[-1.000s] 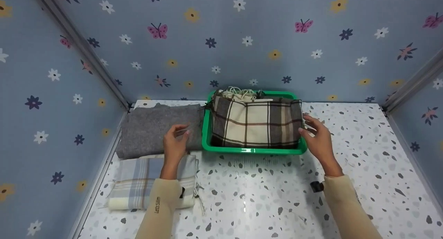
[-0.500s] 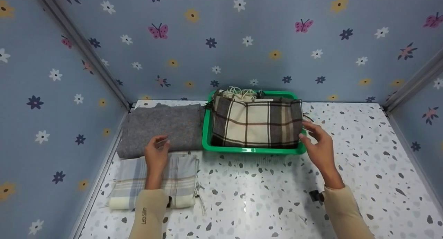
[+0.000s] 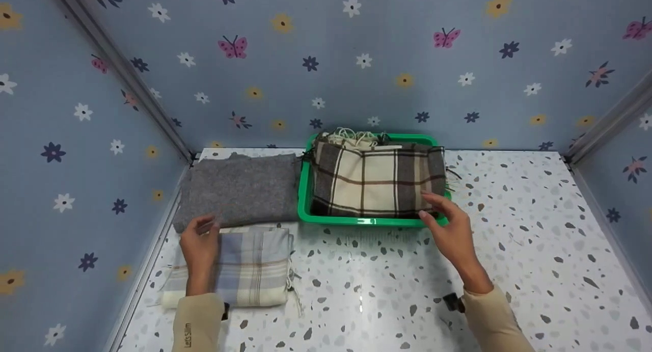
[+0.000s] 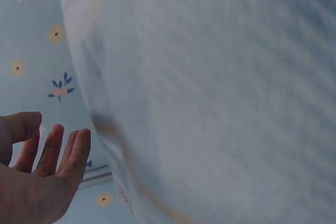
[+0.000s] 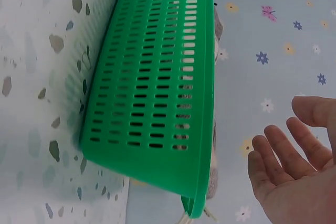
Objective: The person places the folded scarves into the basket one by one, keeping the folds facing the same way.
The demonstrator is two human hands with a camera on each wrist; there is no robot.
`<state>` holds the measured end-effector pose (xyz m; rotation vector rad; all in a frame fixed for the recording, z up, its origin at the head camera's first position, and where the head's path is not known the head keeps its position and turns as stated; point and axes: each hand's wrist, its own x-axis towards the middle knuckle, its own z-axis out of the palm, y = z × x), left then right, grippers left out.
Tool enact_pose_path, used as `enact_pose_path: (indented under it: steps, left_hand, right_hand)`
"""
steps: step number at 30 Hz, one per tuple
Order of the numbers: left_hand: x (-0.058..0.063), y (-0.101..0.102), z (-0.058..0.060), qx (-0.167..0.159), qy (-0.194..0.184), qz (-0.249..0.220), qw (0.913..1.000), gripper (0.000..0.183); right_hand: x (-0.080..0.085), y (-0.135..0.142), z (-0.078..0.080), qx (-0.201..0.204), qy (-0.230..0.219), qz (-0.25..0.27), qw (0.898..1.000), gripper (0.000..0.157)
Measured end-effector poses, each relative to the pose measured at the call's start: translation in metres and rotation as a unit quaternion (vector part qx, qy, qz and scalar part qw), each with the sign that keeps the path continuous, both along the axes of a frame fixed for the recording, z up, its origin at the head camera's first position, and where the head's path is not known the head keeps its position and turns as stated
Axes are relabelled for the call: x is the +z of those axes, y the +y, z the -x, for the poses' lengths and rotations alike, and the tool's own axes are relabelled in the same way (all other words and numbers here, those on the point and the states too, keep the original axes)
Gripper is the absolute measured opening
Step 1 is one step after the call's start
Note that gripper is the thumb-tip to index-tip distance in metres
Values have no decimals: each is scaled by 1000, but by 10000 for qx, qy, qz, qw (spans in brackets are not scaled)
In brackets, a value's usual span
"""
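My left hand (image 3: 200, 247), fingers loosely bent and holding nothing, hovers over the left part of a folded blue, grey and cream plaid scarf (image 3: 254, 275) with fringe. In the left wrist view that pale cloth (image 4: 210, 87) fills most of the picture beside the hand (image 4: 42, 177). My right hand (image 3: 451, 235) is by the front right corner of a green basket (image 3: 331, 220), relaxed, with nothing in its grasp. A folded brown and cream plaid scarf (image 3: 379, 181) lies in the basket, cream fringe at its back edge. The right wrist view shows the basket's slotted side (image 5: 152, 77).
A folded grey cloth (image 3: 244, 189) lies left of the basket, behind the blue plaid scarf. The white speckled tabletop (image 3: 367, 291) runs up to flowered wall panels (image 3: 326, 61) at the back and on both sides.
My left hand has moved left and toward me, from beside the basket to over the blue plaid scarf. The right hand has drifted toward me and slightly left. The cloths lie as before.
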<state>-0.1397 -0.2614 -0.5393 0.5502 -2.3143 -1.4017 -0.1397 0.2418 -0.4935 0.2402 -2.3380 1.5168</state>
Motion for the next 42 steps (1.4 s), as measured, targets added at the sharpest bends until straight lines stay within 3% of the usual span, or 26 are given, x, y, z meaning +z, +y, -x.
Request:
enact_pose_path:
  steps: [11, 17, 22, 27, 36, 42]
  left_hand:
    - [-6, -38, -21, 588, -122, 299, 9977, 24]
    - [-14, -58, -30, 726, -541, 605, 9941, 30]
    - [-22, -68, -37, 651, -974, 731, 9904, 35]
    - [-29, -74, -36, 380, -1360, 868, 9862, 37]
    - [-28, -75, -31, 38, -1633, 1092, 9805, 38]
    - [-29, -73, -29, -18, -1534, 1374, 9786, 34]
  right_hand:
    - [-4, -17, -11, 308, 117, 81, 9994, 31]
    - [-9, -24, -17, 445, 96, 121, 9989, 30]
    - [-14, -30, -21, 563, -76, 199, 9982, 29]
    - [-18, -35, -24, 617, -143, 79, 9980, 30]
    - [-26, -49, -32, 862, -341, -8, 9957, 31]
    - [-36, -60, -37, 1067, -544, 22, 9928, 31]
